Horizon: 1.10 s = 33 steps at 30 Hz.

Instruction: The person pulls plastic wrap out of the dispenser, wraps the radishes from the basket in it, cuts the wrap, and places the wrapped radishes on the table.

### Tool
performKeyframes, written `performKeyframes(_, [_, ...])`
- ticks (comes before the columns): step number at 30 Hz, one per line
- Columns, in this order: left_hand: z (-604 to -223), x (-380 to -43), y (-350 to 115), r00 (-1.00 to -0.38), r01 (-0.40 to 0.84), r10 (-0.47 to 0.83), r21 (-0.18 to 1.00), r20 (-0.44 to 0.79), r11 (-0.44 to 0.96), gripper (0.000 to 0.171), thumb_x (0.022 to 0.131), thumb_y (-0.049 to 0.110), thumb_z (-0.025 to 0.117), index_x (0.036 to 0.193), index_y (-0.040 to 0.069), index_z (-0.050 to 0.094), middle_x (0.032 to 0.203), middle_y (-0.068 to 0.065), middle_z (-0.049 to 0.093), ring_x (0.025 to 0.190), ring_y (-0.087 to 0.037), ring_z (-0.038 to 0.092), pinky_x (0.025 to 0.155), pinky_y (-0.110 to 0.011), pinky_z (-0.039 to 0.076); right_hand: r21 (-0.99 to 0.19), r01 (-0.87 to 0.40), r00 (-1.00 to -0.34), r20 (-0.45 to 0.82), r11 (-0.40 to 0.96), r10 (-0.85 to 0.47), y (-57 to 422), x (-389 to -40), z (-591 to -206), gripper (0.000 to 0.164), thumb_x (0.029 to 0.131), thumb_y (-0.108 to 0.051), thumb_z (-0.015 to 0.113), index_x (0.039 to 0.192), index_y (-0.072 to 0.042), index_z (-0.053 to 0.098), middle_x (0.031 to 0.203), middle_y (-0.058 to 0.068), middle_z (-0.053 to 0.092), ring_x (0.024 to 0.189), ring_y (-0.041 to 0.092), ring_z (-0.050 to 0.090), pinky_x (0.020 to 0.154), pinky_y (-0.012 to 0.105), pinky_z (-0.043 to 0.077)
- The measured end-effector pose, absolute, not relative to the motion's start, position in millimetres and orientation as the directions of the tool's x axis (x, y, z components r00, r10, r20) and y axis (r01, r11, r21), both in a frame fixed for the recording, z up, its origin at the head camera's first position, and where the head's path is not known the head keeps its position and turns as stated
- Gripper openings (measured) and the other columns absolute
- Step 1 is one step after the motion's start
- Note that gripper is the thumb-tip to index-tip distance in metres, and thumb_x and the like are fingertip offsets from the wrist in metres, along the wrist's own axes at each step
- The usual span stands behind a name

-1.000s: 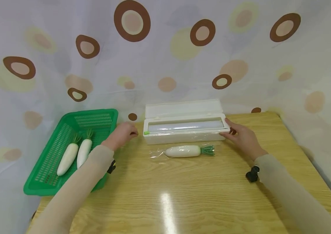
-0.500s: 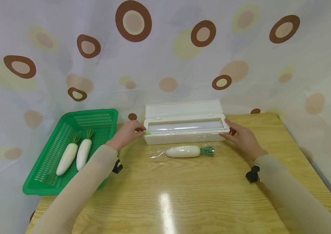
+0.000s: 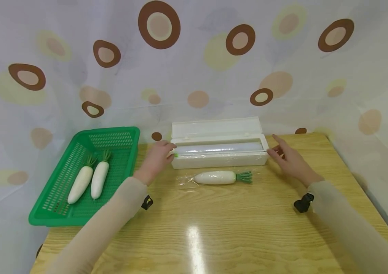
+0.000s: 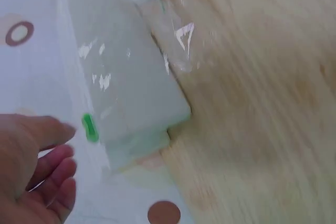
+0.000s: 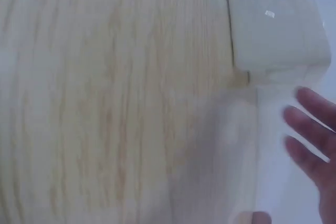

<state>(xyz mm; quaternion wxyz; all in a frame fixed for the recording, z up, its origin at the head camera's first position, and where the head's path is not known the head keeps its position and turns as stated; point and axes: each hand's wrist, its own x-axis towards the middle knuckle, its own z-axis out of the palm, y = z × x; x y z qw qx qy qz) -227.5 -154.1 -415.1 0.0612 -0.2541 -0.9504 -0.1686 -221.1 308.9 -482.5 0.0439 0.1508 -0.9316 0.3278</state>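
Observation:
A white cling film box with its lid raised stands at the back of the table, a roll of film inside. My left hand is at the box's left end, fingertips near the small green slider; in the left wrist view its fingers are loosely bent with nothing between them. My right hand is beside the box's right end, its fingers spread and relaxed, just off the end in the right wrist view. In front of the box lies a white radish with green stems, on clear film drawn out from the box.
A green plastic basket on the left holds two more white radishes with green tops. Behind the wooden table hangs a white cloth patterned with brown and yellow rounds.
My left hand has moved right, from beside the basket to the box's left end by the green slider. My right hand has let go of the box's right end and drawn slightly away.

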Motion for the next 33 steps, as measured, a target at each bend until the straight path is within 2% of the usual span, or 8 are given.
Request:
performKeyframes(3, [-425.1,-220.4,-143.6,-0.818,0.563,0.474,0.287,0.326,0.775,0.021,0.095,0.002,0.074,0.115,-0.004,0.072,0.103,-0.018,0.068,0.094,-0.034,0.065,0.085,-0.044,0.057,-0.528,-0.411,-0.898,0.376,0.743,-0.229,300.4,-214.8,-480.0,0.043,0.107,-0.021,0.061,0.145,-0.002,0.053,0.106,0.013,0.066,0.090,0.025,0.058,0.073,0.039,0.046])
performKeyframes(7, [-441.7,-207.5,-126.3,-0.763,0.638,0.527,0.302,0.375,0.708,0.020,0.093,0.004,0.076,0.111,-0.003,0.073,0.101,-0.015,0.069,0.094,-0.032,0.065,0.085,-0.043,0.057,-0.332,-0.604,-0.739,0.574,0.724,-0.353,281.0,-207.1,-477.0,0.023,0.095,-0.005,0.074,0.117,-0.002,0.069,0.095,0.008,0.065,0.082,0.023,0.059,0.068,0.041,0.048])
performKeyframes(11, [-456.9,-193.5,-106.6,-0.764,0.646,0.560,0.361,0.322,0.673,0.024,0.096,0.010,0.076,0.117,-0.001,0.072,0.110,-0.013,0.069,0.104,-0.030,0.064,0.092,-0.041,0.055,-0.115,-0.754,-0.570,0.604,0.646,-0.557,258.1,-199.5,-476.2,0.014,0.100,-0.017,0.072,0.106,-0.004,0.072,0.093,0.007,0.067,0.081,0.024,0.064,0.069,0.043,0.054])
performKeyframes(14, [-468.1,-187.7,-92.8,-0.770,0.638,0.568,0.382,0.291,0.668,0.027,0.098,0.016,0.075,0.121,0.002,0.072,0.114,-0.011,0.068,0.108,-0.028,0.063,0.097,-0.040,0.053,-0.010,-0.797,-0.512,0.541,0.604,-0.667,242.1,-192.5,-476.9,0.019,0.101,-0.023,0.071,0.104,-0.005,0.072,0.095,0.006,0.066,0.085,0.026,0.064,0.075,0.045,0.054])
performKeyframes(18, [-481.6,-185.3,-80.0,-0.778,0.627,0.572,0.386,0.260,0.677,0.036,0.097,0.022,0.076,0.127,0.002,0.070,0.118,-0.010,0.068,0.112,-0.027,0.063,0.100,-0.039,0.052,0.000,-0.792,-0.552,0.427,0.610,-0.716,224.1,-183.3,-480.6,0.028,0.091,-0.020,0.081,0.112,-0.004,0.072,0.102,0.007,0.065,0.093,0.027,0.063,0.083,0.046,0.053])
performKeyframes(23, [-492.9,-186.3,-74.8,-0.763,0.646,0.587,0.354,0.270,0.676,0.040,0.095,0.020,0.079,0.127,0.000,0.068,0.120,-0.012,0.068,0.115,-0.029,0.061,0.104,-0.040,0.051,0.014,-0.746,-0.634,0.291,0.666,-0.717,209.2,-177.7,-487.1,0.043,0.094,-0.027,0.079,0.127,0.000,0.067,0.114,0.012,0.067,0.106,0.031,0.063,0.094,0.049,0.052])
performKeyframes(27, [-496.3,-189.4,-75.2,-0.751,0.660,0.600,0.332,0.273,0.674,0.039,0.096,0.018,0.078,0.127,-0.001,0.066,0.121,-0.012,0.066,0.118,-0.030,0.058,0.106,-0.040,0.049,0.061,-0.715,-0.664,0.252,0.697,-0.704,201.1,-178.5,-488.5,0.044,0.095,-0.030,0.079,0.124,0.000,0.065,0.110,0.012,0.066,0.104,0.031,0.063,0.094,0.048,0.052])
performKeyframes(33, [-497.7,-193.8,-74.7,-0.752,0.659,0.610,0.309,0.251,0.686,0.041,0.095,0.018,0.079,0.128,0.001,0.064,0.122,-0.012,0.063,0.118,-0.030,0.056,0.105,-0.041,0.049,0.099,-0.688,-0.674,0.279,0.719,-0.684,192.5,-179.1,-488.8,0.041,0.090,-0.025,0.084,0.115,-0.001,0.062,0.103,0.011,0.064,0.099,0.030,0.062,0.090,0.047,0.051])
